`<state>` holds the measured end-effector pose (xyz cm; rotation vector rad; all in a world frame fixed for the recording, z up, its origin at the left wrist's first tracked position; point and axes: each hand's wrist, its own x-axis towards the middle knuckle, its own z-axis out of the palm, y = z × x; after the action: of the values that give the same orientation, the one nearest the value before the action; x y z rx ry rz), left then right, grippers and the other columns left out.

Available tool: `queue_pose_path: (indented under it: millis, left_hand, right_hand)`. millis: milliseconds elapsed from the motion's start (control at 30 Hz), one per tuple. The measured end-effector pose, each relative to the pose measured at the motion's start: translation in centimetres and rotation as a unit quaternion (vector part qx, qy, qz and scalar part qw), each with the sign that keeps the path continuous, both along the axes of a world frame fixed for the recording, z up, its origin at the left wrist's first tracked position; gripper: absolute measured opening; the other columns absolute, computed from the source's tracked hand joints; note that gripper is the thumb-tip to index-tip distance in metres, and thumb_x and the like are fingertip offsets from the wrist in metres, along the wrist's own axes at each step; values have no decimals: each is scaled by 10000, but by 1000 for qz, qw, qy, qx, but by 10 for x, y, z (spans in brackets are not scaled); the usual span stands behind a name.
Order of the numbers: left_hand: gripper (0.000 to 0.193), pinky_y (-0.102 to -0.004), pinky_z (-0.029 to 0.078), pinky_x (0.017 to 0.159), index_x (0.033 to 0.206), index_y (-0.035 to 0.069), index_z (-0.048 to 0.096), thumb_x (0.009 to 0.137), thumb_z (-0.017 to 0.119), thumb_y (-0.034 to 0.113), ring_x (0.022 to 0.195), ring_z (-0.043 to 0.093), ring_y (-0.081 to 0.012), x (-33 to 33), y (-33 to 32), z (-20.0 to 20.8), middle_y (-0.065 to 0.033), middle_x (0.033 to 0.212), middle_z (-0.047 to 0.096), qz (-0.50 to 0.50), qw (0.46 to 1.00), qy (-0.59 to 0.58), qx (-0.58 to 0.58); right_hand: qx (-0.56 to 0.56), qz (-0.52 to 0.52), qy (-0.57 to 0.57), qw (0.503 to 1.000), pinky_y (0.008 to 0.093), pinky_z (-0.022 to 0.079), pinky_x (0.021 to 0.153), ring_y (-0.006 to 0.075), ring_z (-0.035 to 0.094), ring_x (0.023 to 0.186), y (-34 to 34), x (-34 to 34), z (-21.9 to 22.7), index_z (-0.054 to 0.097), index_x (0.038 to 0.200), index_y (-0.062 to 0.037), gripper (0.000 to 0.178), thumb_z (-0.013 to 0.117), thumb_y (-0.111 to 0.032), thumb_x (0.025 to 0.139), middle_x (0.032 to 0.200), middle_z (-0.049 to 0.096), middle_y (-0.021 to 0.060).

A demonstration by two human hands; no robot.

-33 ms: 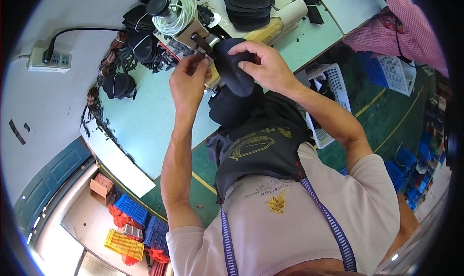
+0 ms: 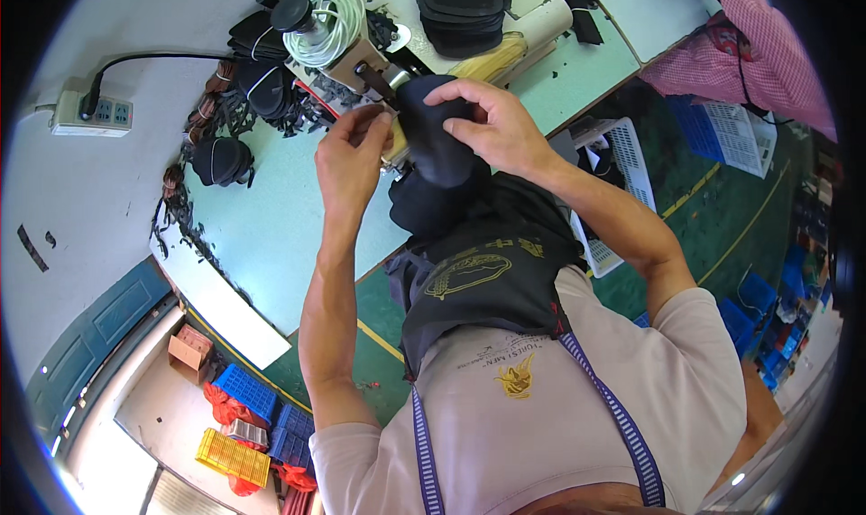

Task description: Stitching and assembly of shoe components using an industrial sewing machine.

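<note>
My right hand (image 2: 503, 134) pinches the right edge of a curved black piece (image 2: 431, 123) that looks like a shoe upper part. This piece lies against the head of a sewing machine (image 2: 356, 67), and the machine hides its far left edge. Just left of it, my left hand (image 2: 350, 159) has thumb and fingertips pressed together beside the machine's working end. Whatever those fingers hold, if anything, is too small to make out. More black pieces (image 2: 428, 204) sit below, near my lap, against my black apron (image 2: 487, 280).
A coil of pale cord (image 2: 338, 28) tops the machine. Stacked black pieces (image 2: 462, 10) lie at the back, and a tied black bundle (image 2: 221, 160) rests on the pale green table (image 2: 280, 208). A white crate (image 2: 631, 159) stands at right. A person's pink checked sleeve (image 2: 776, 55) shows beyond.
The black piece has tilted slightly, its lower tip now blending with the dark pieces below. My left fingertips have shifted a little to the right. My right hand stays on the piece.
</note>
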<state>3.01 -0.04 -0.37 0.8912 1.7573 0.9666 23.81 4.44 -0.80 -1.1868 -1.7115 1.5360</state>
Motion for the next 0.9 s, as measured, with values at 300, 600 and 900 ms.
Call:
queue_pose_path:
  millis: [300, 600, 900]
  left_hand:
    - [303, -296, 536, 713, 1043, 19, 769, 875, 749, 270, 757, 692, -158, -27, 1, -2, -103, 874, 758, -94, 987, 102, -81]
    - [290, -418, 547, 824, 994, 78, 775, 858, 719, 327, 866, 721, -365, -8, 28, 4, -149, 894, 757, -114, 935, 336, -9]
    - [248, -369, 538, 712, 966, 26, 753, 901, 731, 265, 748, 701, -249, -3, -30, -7, -142, 855, 741, 6, 978, 206, 24]
  right_hand:
    - [-212, 32, 102, 971, 221, 553, 782, 82, 665, 888, -25, -19, -10, 632, 1269, 3, 361, 666, 10, 910, 1017, 677, 41]
    - [-63, -31, 44, 997, 341, 570, 715, 204, 721, 806, -22, -31, -17, 635, 1267, -51, 316, 625, -125, 959, 979, 728, 122]
    - [322, -122, -46, 938, 364, 574, 702, 304, 737, 826, 43, 8, 46, 657, 1247, -124, 328, 619, -52, 929, 999, 735, 160]
